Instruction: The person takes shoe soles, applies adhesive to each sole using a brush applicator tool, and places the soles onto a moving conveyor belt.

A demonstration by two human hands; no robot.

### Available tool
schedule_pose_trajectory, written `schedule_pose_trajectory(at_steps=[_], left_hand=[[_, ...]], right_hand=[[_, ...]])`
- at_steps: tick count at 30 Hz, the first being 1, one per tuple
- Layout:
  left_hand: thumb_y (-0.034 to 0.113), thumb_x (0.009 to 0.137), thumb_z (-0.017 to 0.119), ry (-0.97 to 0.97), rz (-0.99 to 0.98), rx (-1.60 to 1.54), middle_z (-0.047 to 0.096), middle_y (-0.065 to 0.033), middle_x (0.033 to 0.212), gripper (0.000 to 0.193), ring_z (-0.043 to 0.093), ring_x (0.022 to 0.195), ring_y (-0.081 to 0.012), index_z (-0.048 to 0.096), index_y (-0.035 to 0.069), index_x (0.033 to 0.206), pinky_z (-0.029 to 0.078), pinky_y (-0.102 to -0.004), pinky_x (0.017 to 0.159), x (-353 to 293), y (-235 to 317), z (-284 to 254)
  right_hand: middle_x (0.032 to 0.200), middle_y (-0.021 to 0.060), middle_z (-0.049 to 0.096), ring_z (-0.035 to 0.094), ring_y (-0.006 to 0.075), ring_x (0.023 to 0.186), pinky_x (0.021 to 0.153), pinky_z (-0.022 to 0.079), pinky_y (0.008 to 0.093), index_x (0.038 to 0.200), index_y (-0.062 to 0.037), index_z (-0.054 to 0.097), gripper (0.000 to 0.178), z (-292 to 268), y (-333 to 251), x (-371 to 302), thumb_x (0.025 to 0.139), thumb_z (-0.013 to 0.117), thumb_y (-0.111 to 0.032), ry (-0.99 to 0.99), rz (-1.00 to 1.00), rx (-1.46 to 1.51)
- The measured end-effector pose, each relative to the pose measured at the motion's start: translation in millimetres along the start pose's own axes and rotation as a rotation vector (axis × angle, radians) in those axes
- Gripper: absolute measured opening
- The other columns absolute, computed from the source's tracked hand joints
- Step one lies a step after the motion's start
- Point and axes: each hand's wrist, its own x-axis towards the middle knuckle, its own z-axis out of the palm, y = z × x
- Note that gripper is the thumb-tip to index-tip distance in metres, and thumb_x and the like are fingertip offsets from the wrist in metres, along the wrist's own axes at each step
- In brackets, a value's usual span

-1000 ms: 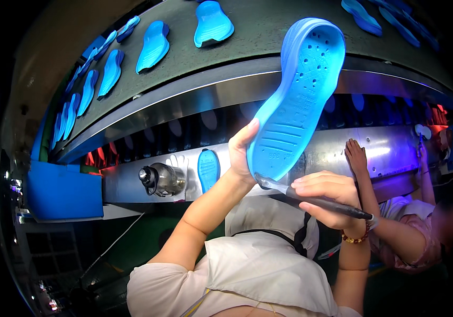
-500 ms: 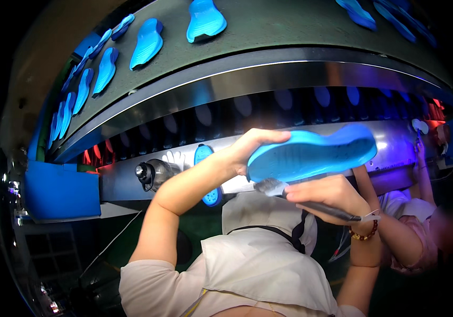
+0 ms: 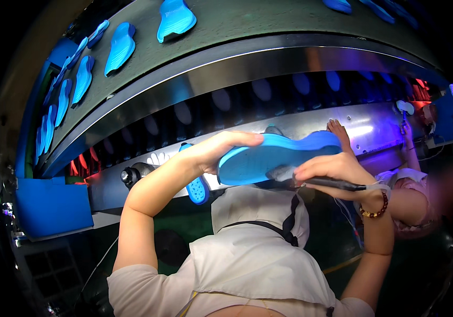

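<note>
My left hand (image 3: 213, 152) grips one end of a blue shoe sole (image 3: 253, 158), thumb on its upper edge, holding it raised with its broad face toward me. My right hand (image 3: 337, 171) is closed on the dark handle of a brush (image 3: 342, 184). The pale, wet-looking bristles (image 3: 281, 173) lie against the sole's face near its lower edge. A thin clear tube seems to run from the handle's rear end by my wrist. Behind my left forearm, another blue piece with small holes (image 3: 198, 191) rests on the metal ledge.
Several blue soles (image 3: 120, 47) lie on a dark conveyor belt (image 3: 221, 26) beyond a metal rail. A dark bottle (image 3: 136, 173) and a white glove (image 3: 158, 158) sit on the ledge (image 3: 112, 187) at left. At right is a co-worker's hand (image 3: 338, 130). A blue box (image 3: 54, 206) stands far left.
The brush tip has shifted from the sole's lower left edge onto its face. The sole has tilted, showing its face more flatly. My view has swung somewhat, sliding the surroundings leftward.
</note>
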Motion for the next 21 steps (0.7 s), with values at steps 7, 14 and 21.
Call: schedule_pose_trajectory(at_steps=[7, 14, 21], left_hand=[[0.039, 0.08, 0.056, 0.037, 0.026, -0.05, 0.053, -0.0179, 0.111, 0.058, 0.056, 0.094, -0.0215, 0.045, -0.002, 0.12, 0.046, -0.0312, 0.08, -9.7, 0.3, -7.8], [0.038, 0.078, 0.054, 0.157, 0.097, 0.086, 0.054, -0.0185, 0.108, 0.057, 0.055, 0.095, -0.0239, 0.047, -0.002, 0.118, 0.045, -0.0349, 0.082, -4.2, -5.4, -10.3], [0.038, 0.078, 0.051, -0.001, 0.236, -0.398, 0.049, -0.0233, 0.116, 0.058, 0.053, 0.099, -0.0364, 0.043, 0.0, 0.121, 0.045, -0.0519, 0.082, 33.9, -26.6, -3.0]], right_hand=[[0.095, 0.012, 0.063, 0.061, 0.0254, 0.085, 0.074, 0.049, 0.0296, 0.093, -0.0003, 0.061, 0.02, -9.0, 10.7, -7.8, 0.073, 0.062, -0.003, 0.102, 0.021, 0.071], [0.099, 0.014, 0.063, 0.061, 0.0209, 0.089, 0.079, 0.047, 0.027, 0.098, 0.002, 0.061, 0.024, -5.2, 10.1, -16.1, 0.074, 0.062, -0.002, 0.033, 0.263, 0.256], [0.082, 0.0101, 0.064, 0.054, 0.0063, 0.052, 0.048, 0.043, 0.0176, 0.093, 0.0016, 0.063, 0.016, 48.1, 16.6, 12.3, 0.079, 0.056, -0.002, 0.455, 0.331, 0.665]])
